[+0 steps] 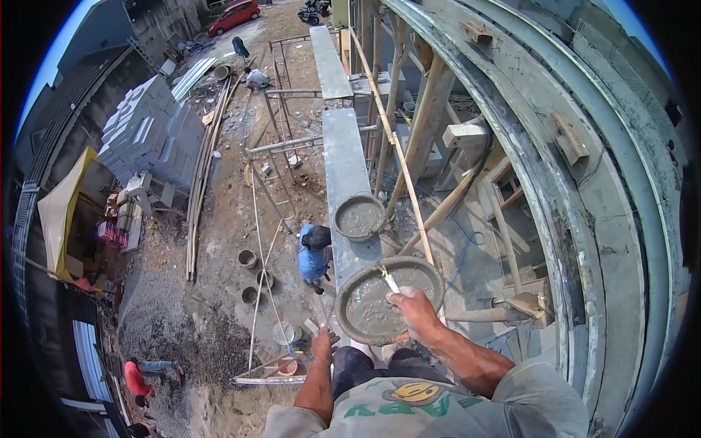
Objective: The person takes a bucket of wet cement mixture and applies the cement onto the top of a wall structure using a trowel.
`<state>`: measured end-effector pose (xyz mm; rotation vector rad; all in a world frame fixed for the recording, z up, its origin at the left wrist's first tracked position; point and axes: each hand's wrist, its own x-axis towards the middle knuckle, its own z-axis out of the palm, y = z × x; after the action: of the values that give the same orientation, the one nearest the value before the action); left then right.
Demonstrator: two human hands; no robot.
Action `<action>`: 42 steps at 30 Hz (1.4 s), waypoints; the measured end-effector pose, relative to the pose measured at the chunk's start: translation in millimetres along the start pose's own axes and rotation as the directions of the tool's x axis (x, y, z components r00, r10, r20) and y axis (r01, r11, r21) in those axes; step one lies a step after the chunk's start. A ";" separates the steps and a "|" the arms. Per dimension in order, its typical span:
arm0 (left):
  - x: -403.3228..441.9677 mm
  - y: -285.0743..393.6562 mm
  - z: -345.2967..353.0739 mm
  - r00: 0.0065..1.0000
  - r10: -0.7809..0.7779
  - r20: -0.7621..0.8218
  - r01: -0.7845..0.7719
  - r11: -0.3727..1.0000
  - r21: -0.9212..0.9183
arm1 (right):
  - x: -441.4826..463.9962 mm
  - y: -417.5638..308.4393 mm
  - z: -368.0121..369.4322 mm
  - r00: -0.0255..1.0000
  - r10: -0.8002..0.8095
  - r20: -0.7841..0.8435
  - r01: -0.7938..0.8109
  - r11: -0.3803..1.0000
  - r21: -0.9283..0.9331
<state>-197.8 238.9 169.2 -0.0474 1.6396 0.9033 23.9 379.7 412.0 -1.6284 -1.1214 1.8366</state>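
Observation:
My right hand (414, 312) is closed round the pale handle of a trowel (391, 280), whose blade is hidden in wet grey mortar. The mortar fills a large round tub (342, 315) in front of my legs. To the left of the tub is my left hand (323, 340), fingers apart, with nothing in it that I can make out. Beyond the large tub, a smaller round tub (359, 217) of mortar rests on the metal scaffold plank (343, 157).
Concrete ledges (621, 241) curve along the right, with bamboo poles (398, 146) beside the plank. Below left are a person in blue (312, 255), a person in red (137, 381), buckets (247, 259), gravel (164, 328), stacked blocks (150, 135) and scaffold frames (281, 150).

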 end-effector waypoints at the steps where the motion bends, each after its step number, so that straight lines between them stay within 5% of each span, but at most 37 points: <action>1: -7.7 3.5 18.9 0.998 0.003 0.067 -0.005 0.999 0.032 | -14.6 -18.4 -3.4 0.999 -0.035 0.021 0.032 0.994 0.104; 4: -12.7 -6.2 61.0 0.957 -0.083 0.278 0.096 0.995 -0.033 | -62.3 -68.5 -18.9 0.991 -0.130 -0.013 0.130 0.975 0.181; 8: -33.4 -6.4 115.3 0.765 -0.159 0.625 0.136 0.987 0.084 | -145.3 -125.5 -41.6 0.965 -0.208 -0.160 0.235 0.955 0.179; 14: -82.8 -8.5 194.1 0.501 -0.296 0.813 0.126 0.955 0.270 | -242.6 -177.2 -54.9 0.923 -0.193 -0.334 0.271 0.940 0.207; 21: -134.0 -27.0 217.4 0.313 -0.489 0.814 0.137 0.871 0.471 | -310.2 -173.6 -66.5 0.790 -0.188 -0.584 0.163 0.982 -0.095; 27: -174.5 -56.5 218.5 0.130 -0.626 0.769 0.062 0.779 0.624 | -369.8 -146.6 -76.7 0.687 -0.393 -0.611 0.180 0.907 -0.380; 28: -170.5 -55.0 202.1 0.146 -0.648 0.747 0.049 0.759 0.649 | -383.6 -133.1 -74.4 0.540 -0.629 -0.559 0.189 0.738 -0.648; 30: -167.4 -54.9 181.1 0.188 -0.686 0.703 0.001 0.716 0.699 | -401.3 -106.2 -75.9 0.303 -0.771 -0.559 0.075 0.605 -0.793; 31: -168.6 -56.3 175.0 0.216 -0.696 0.685 -0.025 0.697 0.717 | -408.1 -96.2 -81.2 0.184 -0.803 -0.567 0.025 0.580 -0.814; 32: -166.5 -57.0 167.6 0.260 -0.697 0.668 -0.046 0.682 0.730 | -423.4 -100.0 -85.1 0.200 -0.752 -0.628 0.062 0.650 -0.758; 34: -188.7 -68.1 175.0 0.258 -0.733 0.629 -0.081 0.632 0.770 | -473.1 -130.2 -81.7 0.489 -0.425 -0.761 0.183 0.904 -0.388; 39: -244.1 -93.3 189.0 0.159 -0.805 0.572 -0.179 0.547 0.818 | -509.2 -122.6 -98.7 0.291 -0.478 -0.829 0.097 0.876 -0.472; 42: -274.6 -105.7 193.4 0.055 -0.848 0.527 -0.230 0.503 0.833 | -523.8 -98.1 -101.2 0.257 -0.475 -0.842 0.073 0.878 -0.473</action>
<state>94.0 157.2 348.7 0.6220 0.4093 -0.4382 213.0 61.6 808.5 -2.0251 -1.0121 0.1547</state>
